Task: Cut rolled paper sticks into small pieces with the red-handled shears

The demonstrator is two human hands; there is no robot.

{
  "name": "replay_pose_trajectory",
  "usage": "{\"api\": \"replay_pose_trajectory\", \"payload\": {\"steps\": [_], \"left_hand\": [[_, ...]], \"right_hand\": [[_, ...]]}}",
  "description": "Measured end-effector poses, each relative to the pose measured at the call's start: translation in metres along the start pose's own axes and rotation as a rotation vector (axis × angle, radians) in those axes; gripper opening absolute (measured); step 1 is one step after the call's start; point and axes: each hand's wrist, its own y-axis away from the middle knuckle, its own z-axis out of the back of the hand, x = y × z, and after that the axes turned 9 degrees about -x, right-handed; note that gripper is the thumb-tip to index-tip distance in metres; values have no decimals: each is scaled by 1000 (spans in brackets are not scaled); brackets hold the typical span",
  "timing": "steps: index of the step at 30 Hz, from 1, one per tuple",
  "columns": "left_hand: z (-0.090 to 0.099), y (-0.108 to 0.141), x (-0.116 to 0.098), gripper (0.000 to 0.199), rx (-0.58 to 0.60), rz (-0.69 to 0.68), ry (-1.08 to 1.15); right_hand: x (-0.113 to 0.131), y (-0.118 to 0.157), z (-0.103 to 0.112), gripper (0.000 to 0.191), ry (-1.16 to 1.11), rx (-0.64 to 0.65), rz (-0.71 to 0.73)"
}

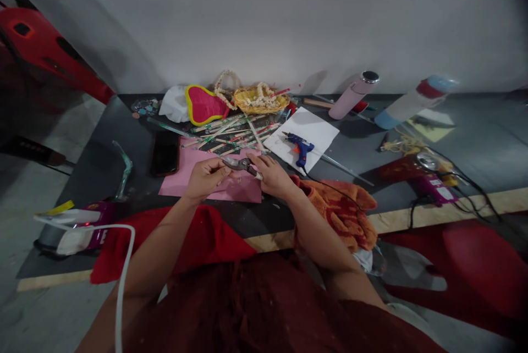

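My right hand (272,177) is wrapped round the handles of pruning shears (239,164), whose dark blades point left. Close by the blade tips, my left hand (206,178) is closed in a pinch; what lies between its fingers is too small to make out. Both hands are above a pink sheet (247,191) dotted with small pale bits. Just beyond them lies a loose pile of thin sticks (223,136), some in green and red wrappers. A blue glue gun (302,148) rests on white paper (319,125) to the right of the pile.
A yellow basket (247,104) of pale beads stands near the wall beside a pink-and-yellow pad (204,105). Left lies a black phone (165,154). Bottles (355,94) stand back right. An orange cloth (346,210), red cloth (206,232) and cables (474,199) lie along the front edge.
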Motion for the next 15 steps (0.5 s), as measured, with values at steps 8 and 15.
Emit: {"api": "replay_pose_trajectory", "payload": {"steps": [8, 15], "left_hand": [[-1, 1, 2, 23, -58, -25, -34], [-3, 2, 2, 25, -67, -12, -7]], "right_hand": [[5, 1, 1, 61, 8, -57, -27], [6, 0, 4, 62, 62, -63, -50]]}}
